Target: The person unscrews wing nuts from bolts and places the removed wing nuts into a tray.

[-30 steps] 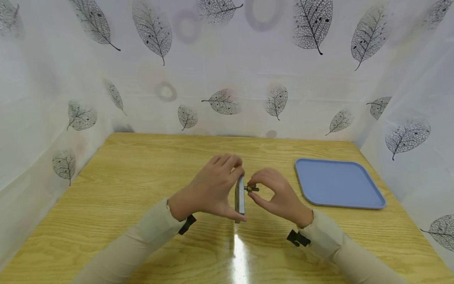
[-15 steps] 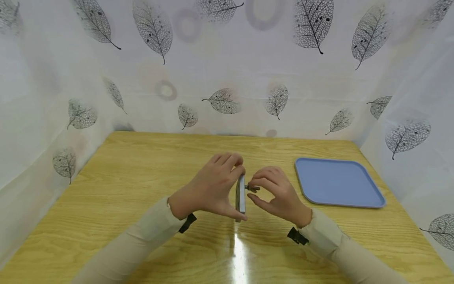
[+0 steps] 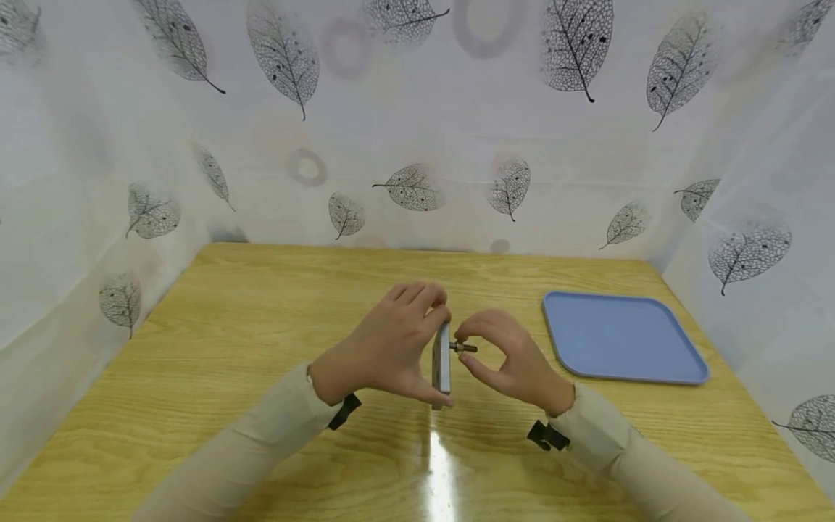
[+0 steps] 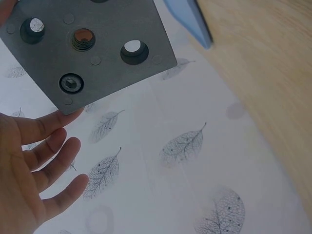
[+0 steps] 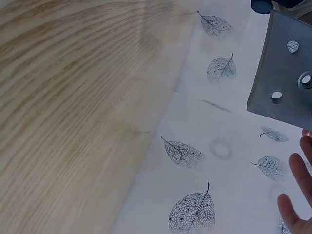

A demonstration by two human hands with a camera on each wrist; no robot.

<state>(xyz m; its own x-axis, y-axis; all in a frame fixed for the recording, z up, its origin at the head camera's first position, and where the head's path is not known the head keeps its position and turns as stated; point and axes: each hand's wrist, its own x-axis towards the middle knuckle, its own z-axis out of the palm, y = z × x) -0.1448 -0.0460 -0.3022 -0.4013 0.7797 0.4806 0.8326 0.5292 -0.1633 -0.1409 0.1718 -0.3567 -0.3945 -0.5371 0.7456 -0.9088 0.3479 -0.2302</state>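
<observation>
In the head view my left hand (image 3: 391, 344) grips a square grey metal plate (image 3: 441, 362) by its edges, standing upright above the table. A screw (image 3: 472, 349) sticks out sideways from the plate's right face. With thumb and forefinger, my right hand (image 3: 512, 355) pinches a small brass-coloured nut-like piece (image 3: 461, 347) on its shank. The left wrist view shows the plate's other face (image 4: 105, 68), with several holes and a hex-socket screw head (image 4: 71, 83) seated in one of them. In the right wrist view part of the plate (image 5: 280, 73) appears; the pinch is out of frame there.
A blue tray (image 3: 626, 337) lies on the wood-grain table (image 3: 293, 304) to the right of my hands. A white cloth (image 3: 417, 130) with leaf prints hangs behind the table and along both sides.
My right thumb and fingers parted slightly about half a second ago and now pinch the small piece on the screw again. My left hand and the plate stay nearly in place.
</observation>
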